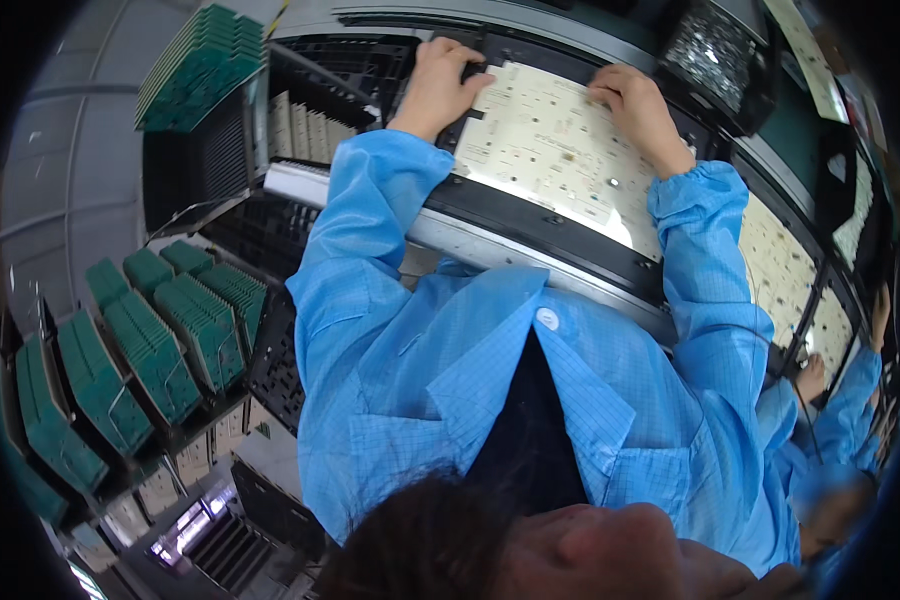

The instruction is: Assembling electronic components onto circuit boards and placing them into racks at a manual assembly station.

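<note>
A cream-white circuit board (545, 155) dotted with small components lies flat in a black carrier frame (555, 222) in front of me. At its far left corner is my left hand (438, 85), open, with thumb and fingers apart and the thumb tip at the board's edge. My right hand (638, 112) is closed over the board's far right part, its bent fingertips and thumb close together near the far edge. Whatever those fingertips hold, if anything, is too small to make out.
A metal rail (510, 250) runs along my side of the line. Green boards (205, 65) are stacked at far left; several racks of green boards (130, 350) stand lower left. A black bin (715, 55) holds shiny small parts. Rightward, more white boards (775, 250) lie near a co-worker's blue sleeve (850, 405).
</note>
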Demonstrator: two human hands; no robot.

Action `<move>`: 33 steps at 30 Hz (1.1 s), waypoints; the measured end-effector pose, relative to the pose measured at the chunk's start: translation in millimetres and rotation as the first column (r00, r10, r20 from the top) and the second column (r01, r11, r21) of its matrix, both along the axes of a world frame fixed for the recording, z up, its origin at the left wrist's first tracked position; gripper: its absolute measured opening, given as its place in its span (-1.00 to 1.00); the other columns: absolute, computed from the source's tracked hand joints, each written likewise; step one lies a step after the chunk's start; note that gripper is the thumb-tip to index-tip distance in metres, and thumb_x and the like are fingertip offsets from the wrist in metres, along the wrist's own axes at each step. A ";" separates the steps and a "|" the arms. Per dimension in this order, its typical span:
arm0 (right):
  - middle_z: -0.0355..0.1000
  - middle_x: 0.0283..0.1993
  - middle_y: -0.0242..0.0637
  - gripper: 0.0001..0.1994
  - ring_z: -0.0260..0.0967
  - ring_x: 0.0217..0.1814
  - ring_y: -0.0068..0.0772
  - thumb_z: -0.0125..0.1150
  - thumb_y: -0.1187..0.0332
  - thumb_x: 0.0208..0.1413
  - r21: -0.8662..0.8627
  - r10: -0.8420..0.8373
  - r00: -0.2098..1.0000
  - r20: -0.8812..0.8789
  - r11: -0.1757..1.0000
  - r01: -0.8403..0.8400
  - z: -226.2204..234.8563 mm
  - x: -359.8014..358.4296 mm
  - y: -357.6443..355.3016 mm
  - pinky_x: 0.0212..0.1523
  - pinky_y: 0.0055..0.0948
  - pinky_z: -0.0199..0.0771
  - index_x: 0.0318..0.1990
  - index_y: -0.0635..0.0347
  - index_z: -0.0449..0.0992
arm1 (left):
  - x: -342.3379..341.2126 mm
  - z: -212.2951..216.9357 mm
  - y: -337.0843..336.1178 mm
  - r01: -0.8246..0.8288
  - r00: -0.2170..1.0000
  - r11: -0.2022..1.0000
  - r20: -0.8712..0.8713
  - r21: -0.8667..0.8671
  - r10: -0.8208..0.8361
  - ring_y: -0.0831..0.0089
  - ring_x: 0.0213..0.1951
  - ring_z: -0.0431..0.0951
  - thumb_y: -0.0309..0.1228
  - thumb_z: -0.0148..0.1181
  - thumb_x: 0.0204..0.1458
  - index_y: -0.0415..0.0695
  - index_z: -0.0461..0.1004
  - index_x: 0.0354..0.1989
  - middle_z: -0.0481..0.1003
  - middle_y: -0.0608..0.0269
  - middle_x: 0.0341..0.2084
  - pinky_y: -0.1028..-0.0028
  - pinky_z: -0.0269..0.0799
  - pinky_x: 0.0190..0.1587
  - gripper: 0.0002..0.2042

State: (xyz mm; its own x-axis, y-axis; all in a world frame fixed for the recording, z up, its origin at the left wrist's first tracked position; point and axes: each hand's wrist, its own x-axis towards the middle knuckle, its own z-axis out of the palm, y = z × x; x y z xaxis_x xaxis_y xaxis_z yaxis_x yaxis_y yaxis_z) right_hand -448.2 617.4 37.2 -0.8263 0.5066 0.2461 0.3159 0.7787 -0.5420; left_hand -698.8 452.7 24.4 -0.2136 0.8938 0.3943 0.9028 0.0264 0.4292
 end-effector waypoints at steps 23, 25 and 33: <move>0.47 -0.19 -0.14 -0.91 0.44 -0.16 -0.04 0.19 0.53 0.07 0.176 -0.421 0.907 0.012 0.894 0.413 0.9 131.3 -30.9 -0.14 -0.30 0.44 -0.29 0.32 0.57 | 20.6 27.1 -69.5 -0.020 0.983 0.990 0.179 -0.141 0.045 0.27 -0.10 0.52 -0.47 0.24 0.06 -0.12 0.63 -0.19 0.52 0.13 -0.14 0.44 0.48 -0.15 -0.84; 0.47 -0.21 -0.15 -0.90 0.43 -0.14 -0.04 0.18 0.49 0.10 0.205 -0.438 0.899 -0.004 0.879 0.430 0.7 134.8 -30.5 -0.12 -0.28 0.42 -0.27 0.28 0.58 | 29.8 24.0 -82.3 -0.051 0.987 0.993 0.147 -0.107 0.067 0.13 -0.15 0.47 -0.44 0.34 -0.04 -0.14 0.62 -0.24 0.54 0.16 -0.25 0.29 0.41 -0.06 -0.83; 0.46 -0.14 -0.08 -0.74 0.42 -0.09 -0.05 0.34 0.43 0.00 0.066 -0.364 0.909 0.200 0.931 0.358 45.7 168.9 -83.3 -0.07 -0.29 0.43 -0.11 0.27 0.61 | 55.0 17.0 -99.5 -0.162 0.962 0.987 0.219 -0.011 0.160 0.03 -0.03 0.34 -0.48 0.37 -0.11 -0.20 0.55 -0.15 0.42 0.06 -0.08 0.25 0.31 0.05 -0.70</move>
